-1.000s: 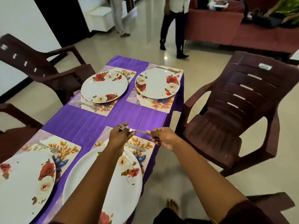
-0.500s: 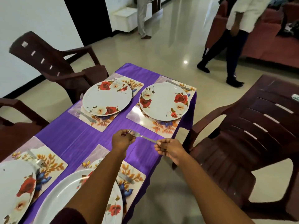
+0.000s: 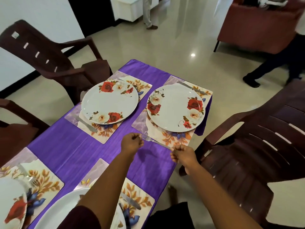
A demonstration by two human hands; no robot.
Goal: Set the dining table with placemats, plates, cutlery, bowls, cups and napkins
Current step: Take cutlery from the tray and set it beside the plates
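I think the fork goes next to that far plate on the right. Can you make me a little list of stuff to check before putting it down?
1. Silver metal fork held at both ends: ok. The left hand pinches the tines end, the right hand the handle.
2. Bare spot on the far right flowered placemat near the fork: ok.
3. Round white rose-patterned plate sitting fully on that placemat: ok.
4. That setting already has a knife: ok, a silver knife lies on the plate's far side.
5. Fork clean: cannot tell.
6. Purple tablecloth lying flat under the hands: ok.
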